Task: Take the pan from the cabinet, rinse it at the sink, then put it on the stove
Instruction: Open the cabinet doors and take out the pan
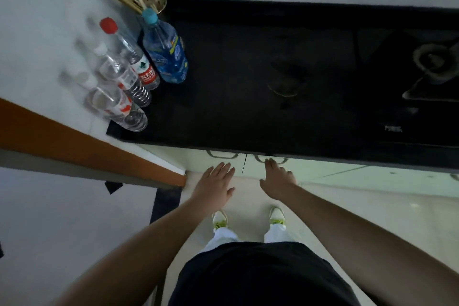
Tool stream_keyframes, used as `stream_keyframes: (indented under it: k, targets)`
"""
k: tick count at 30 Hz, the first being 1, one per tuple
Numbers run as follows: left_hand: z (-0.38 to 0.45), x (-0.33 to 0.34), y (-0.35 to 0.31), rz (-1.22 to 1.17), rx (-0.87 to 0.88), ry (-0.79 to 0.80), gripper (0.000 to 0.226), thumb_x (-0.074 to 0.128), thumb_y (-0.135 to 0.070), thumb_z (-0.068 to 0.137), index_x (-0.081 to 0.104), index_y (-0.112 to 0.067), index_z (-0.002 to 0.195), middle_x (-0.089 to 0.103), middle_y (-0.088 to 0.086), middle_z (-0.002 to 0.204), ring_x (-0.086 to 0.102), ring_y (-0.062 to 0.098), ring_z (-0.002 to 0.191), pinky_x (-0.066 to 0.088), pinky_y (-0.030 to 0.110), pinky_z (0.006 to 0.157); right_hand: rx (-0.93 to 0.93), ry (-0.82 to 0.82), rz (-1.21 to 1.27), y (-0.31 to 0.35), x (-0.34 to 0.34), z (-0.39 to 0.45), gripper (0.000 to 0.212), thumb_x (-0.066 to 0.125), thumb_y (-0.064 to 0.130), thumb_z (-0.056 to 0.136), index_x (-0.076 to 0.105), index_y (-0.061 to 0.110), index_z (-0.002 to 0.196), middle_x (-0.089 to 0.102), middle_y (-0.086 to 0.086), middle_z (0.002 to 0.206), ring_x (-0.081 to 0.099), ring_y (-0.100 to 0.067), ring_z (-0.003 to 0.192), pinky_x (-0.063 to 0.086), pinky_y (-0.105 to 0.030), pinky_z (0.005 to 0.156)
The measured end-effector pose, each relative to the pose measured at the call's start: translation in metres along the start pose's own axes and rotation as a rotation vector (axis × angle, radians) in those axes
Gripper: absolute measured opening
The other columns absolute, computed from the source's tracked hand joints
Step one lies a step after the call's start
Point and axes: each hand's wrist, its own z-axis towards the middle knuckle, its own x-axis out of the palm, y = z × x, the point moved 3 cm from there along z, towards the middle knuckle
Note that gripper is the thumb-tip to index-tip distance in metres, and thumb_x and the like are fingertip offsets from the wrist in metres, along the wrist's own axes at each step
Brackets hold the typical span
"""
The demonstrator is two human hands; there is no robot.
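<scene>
Both hands reach empty, fingers spread, toward the cabinet doors [250, 167] under the dark surface [248, 107]: left hand [215, 185] below the left handle [222, 154], right hand [278, 180] touching the right handle [271, 159]. The pan is out of sight, presumably inside. Hook each handle fully and pull both doors wide before reaching in.

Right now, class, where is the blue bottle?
In the head view, the blue bottle stands at the counter's far left corner, between the chopstick holder and the red-capped bottle.

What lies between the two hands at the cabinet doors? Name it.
In the head view, only the dark seam where the two cabinet doors meet runs between the left hand and right hand; both doors are closed.
</scene>
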Motion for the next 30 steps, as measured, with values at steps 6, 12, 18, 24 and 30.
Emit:
stream_keyframes:
  k: [6, 12, 18, 24, 30]
  targets:
    - [0.016, 0.004, 0.033, 0.035, 0.102, 0.005, 0.062, 0.027, -0.040, 0.103, 0.009, -0.012, 0.154, 0.002, 0.007, 0.162, 0.003, 0.023, 0.149, 0.007, 0.040, 0.120, 0.055, 0.061, 0.267, 0.020, 0.007, 0.023, 0.083, 0.049, 0.038, 0.093, -0.002, 0.018, 0.156, -0.002, -0.003, 0.164, 0.036, -0.034, 0.138, 0.041, -0.046, 0.106]
    - [0.031, 0.009, 0.045, 0.045, 0.151, 0.044, 0.062, 0.031, -0.034, 0.102, 0.008, -0.011, 0.154, 0.001, 0.008, 0.162, 0.003, 0.022, 0.149, 0.007, 0.039, 0.121, 0.156, 0.060, 0.377, 0.021, 0.021, 0.031, 0.074, 0.049, 0.029, 0.095, 0.008, 0.017, 0.155, 0.011, -0.006, 0.159, 0.048, -0.035, 0.127, 0.045, -0.040, 0.099]
    - [0.040, 0.011, 0.044, -0.063, 0.100, 0.089, 0.070, 0.041, -0.033, 0.097, 0.004, -0.019, 0.155, -0.001, 0.006, 0.162, 0.001, 0.021, 0.149, 0.005, 0.041, 0.121, 0.193, -0.067, 0.324, 0.018, 0.049, 0.011, 0.065, 0.048, 0.019, 0.090, 0.021, 0.022, 0.149, 0.027, 0.001, 0.151, 0.059, -0.035, 0.108, 0.047, -0.037, 0.074]
    - [0.046, -0.011, 0.029, -0.198, 0.028, 0.157, 0.074, 0.053, -0.039, 0.091, 0.013, -0.024, 0.151, 0.031, 0.015, 0.151, 0.035, 0.033, 0.136, 0.033, 0.044, 0.109, 0.228, -0.086, 0.315, 0.018, 0.064, -0.022, 0.062, 0.044, 0.043, 0.096, 0.022, 0.023, 0.151, 0.024, 0.001, 0.157, 0.054, -0.035, 0.121, 0.045, -0.038, 0.083]
    - [0.018, 0.019, 0.016, -0.142, -0.006, 0.067, 0.050, 0.045, -0.051, 0.092, 0.038, -0.018, 0.129, 0.052, 0.011, 0.131, 0.053, 0.027, 0.115, 0.046, 0.041, 0.094, 0.290, -0.088, 0.445, 0.008, 0.091, -0.067, 0.084, 0.019, 0.080, 0.083, 0.033, 0.026, 0.146, 0.030, 0.005, 0.155, 0.051, -0.031, 0.125, 0.044, -0.041, 0.090]
